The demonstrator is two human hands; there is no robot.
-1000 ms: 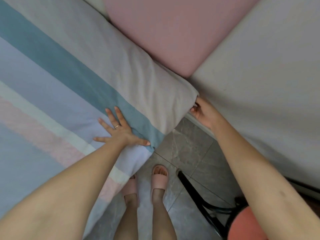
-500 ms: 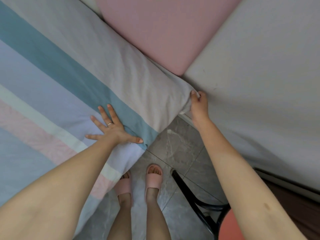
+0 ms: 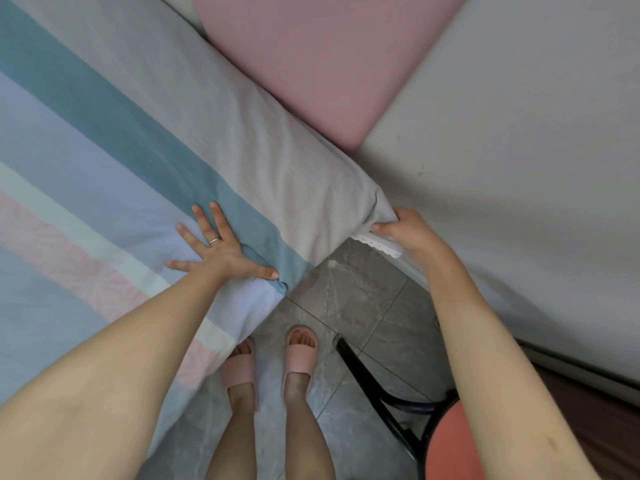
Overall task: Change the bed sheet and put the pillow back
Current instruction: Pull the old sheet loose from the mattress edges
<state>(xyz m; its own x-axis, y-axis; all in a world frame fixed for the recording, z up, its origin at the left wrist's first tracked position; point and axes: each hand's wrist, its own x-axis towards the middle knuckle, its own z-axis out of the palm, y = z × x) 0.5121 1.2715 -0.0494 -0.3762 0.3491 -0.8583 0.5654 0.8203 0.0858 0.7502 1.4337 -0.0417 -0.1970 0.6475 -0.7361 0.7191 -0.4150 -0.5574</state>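
Note:
A striped bed sheet (image 3: 145,157) in grey, teal, lilac, pale green and pink covers the mattress on the left. My left hand (image 3: 221,249) lies flat on it with fingers spread, near the bed's edge. My right hand (image 3: 405,230) pinches the grey corner of the sheet (image 3: 381,211) at the mattress corner, just above a strip of white lace trim (image 3: 377,244). No pillow is in view.
A pink padded headboard (image 3: 322,57) stands behind the bed's corner, against a white wall (image 3: 519,150). A black-framed stool with a red seat (image 3: 446,445) stands at the lower right on the grey tile floor (image 3: 356,306), beside my feet in pink slippers.
My right hand came out from under the mattress corner and now pinches the sheet corner from the side, pulling it outward; white lace trim shows. My left hand stays flat on the sheet.

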